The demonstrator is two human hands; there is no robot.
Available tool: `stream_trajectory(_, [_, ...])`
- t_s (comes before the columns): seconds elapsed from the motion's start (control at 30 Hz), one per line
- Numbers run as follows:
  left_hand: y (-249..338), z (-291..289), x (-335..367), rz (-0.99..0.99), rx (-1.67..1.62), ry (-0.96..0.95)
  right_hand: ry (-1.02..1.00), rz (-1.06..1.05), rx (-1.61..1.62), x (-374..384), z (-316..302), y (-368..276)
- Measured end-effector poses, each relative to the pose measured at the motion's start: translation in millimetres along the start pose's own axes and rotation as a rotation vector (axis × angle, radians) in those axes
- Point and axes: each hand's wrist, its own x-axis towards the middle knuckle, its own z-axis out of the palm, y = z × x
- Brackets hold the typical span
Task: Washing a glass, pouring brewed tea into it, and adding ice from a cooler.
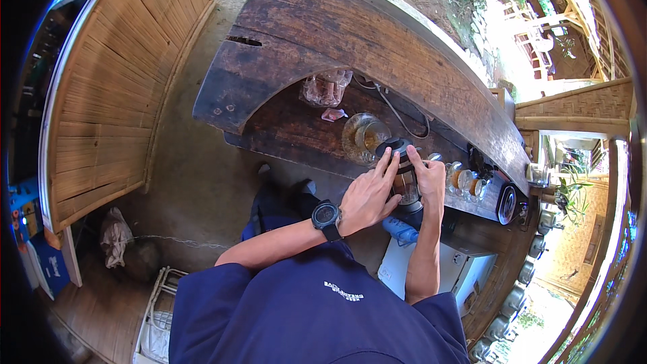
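A French press (406,187) with a black lid and clear glass body stands at the near edge of the dark wooden counter, both hands around it. My left hand (367,199), a black watch on its wrist, grips its left side, with fingers reaching up to the lid and the thumb against the glass. On the other side my right hand (431,178) is closed on the press, its fingertips also up by the lid. The handle is hidden. Just behind, to the left, stand round glass vessels (364,136) with something brownish inside.
Right of the press are several small glass jars (465,180). A clear plastic bag (325,87), a small pink packet (333,115) and a grey cable (402,111) lie behind. A raised wooden bar top (364,30) overhangs the counter. Below are a blue bottle (402,231) and white cabinet (465,273).
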Motion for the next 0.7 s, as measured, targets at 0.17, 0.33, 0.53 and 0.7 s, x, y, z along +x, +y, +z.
stream_trajectory(0.17, [-1.5, 0.4, -0.3, 0.002, 0.008, 0.007, 0.009, -0.033, -0.016, 1.0, 0.9, -1.0])
stream_trajectory(0.33, [-2.1, 1.5, -0.5, 0.013, -0.003, 0.022, 0.006, -0.019, -0.029, 0.2, 0.0, -3.0])
stream_trajectory(0.53, [-1.3, 0.5, -1.1, 0.002, -0.003, 0.013, 0.005, -0.035, -0.051, 0.9, 0.6, -3.4])
stream_trajectory(0.7, [0.2, -0.1, -0.4, -0.006, -0.003, 0.006, -0.006, -0.037, -0.065, 1.5, -0.8, -4.2])
